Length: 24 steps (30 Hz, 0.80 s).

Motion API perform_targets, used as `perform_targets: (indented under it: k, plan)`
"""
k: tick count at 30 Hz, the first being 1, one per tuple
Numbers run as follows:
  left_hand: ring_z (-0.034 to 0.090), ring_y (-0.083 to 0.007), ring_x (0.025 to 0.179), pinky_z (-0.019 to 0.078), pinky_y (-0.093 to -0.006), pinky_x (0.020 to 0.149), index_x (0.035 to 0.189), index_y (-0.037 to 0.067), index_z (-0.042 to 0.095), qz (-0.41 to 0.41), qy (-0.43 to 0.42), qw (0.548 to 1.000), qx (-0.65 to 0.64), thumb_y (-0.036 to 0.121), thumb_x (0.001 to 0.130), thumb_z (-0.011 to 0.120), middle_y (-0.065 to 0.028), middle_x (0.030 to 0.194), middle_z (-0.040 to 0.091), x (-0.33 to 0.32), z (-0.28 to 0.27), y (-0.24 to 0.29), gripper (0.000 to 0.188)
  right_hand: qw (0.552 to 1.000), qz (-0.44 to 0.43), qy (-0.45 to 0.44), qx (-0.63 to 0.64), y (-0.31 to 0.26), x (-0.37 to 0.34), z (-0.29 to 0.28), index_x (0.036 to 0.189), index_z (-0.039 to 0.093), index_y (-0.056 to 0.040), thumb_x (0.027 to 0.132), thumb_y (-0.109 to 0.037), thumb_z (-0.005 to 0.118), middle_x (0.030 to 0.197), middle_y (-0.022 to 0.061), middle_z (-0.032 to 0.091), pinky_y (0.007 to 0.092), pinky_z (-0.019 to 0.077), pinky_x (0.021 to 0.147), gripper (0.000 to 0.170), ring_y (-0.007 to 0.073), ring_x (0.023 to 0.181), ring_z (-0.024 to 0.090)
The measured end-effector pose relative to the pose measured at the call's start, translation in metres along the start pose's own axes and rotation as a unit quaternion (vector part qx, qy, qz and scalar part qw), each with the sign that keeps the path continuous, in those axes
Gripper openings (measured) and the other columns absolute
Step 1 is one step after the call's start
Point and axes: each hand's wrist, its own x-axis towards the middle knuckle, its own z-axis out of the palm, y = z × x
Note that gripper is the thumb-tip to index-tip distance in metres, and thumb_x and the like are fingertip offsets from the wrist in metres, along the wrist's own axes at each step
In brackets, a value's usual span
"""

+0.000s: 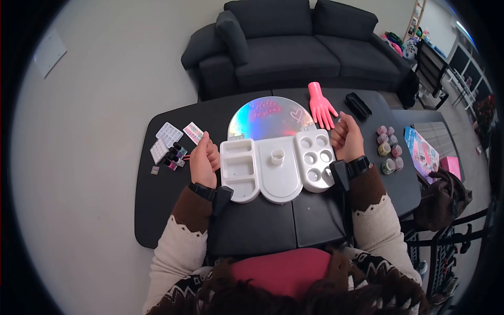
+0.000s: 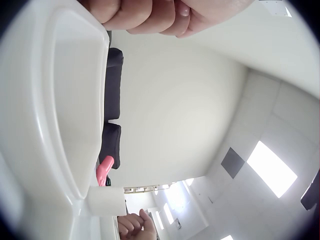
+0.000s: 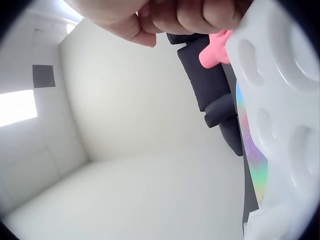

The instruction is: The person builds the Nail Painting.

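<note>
A white plastic manicure station stands on the black table between both hands. Its left wing has three compartments, its right wing several round wells, and a short white ring rises from the middle. A shiny rainbow lid reading "Hello Gorgeous" spreads behind it. My left hand is a fist at the left wing's outer edge, thumb up. Beside the right wing, my right hand also has its fingers curled in, with nothing visible in them. Both wrist views show folded fingers close to the white plastic.
Nail polish bottles, white trays and a nail sheet lie on the left. A pink model hand and black case lie behind on the right, small jars farther right. A dark sofa stands beyond.
</note>
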Motion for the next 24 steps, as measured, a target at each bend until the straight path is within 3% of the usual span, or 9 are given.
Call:
perform_targets:
  k: [20,24]
  plan:
    - [0.019,-0.0062,0.051,0.0178,-0.0286,0.048,0.072,0.022,0.031,0.003,-0.01,1.0,0.008,0.033,0.115,0.056,0.0097,0.062,0.024,-0.0037,-0.0023,-0.0018,0.052,0.998,-0.013,-0.006,-0.053,0.0021,0.0018,-0.0016,0.071,0.032,-0.0226,0.109,-0.033,0.065,0.062,-0.0085,0.024,0.0302,0.0185,0.049,0.052,0.0078,0.052,0.022]
    - [0.02,-0.0033,0.05,0.0154,-0.026,0.046,0.074,0.024,0.034,0.011,-0.013,1.0,-0.013,0.035,0.113,0.062,0.0118,0.064,0.025,-0.002,-0.0023,-0.0031,0.05,0.999,-0.021,-0.003,-0.05,0.001,-0.0006,0.003,0.071,0.033,-0.0231,0.109,-0.031,0.065,0.062,-0.0092,0.025,0.0294,0.0174,0.048,0.051,0.0071,0.051,0.022]
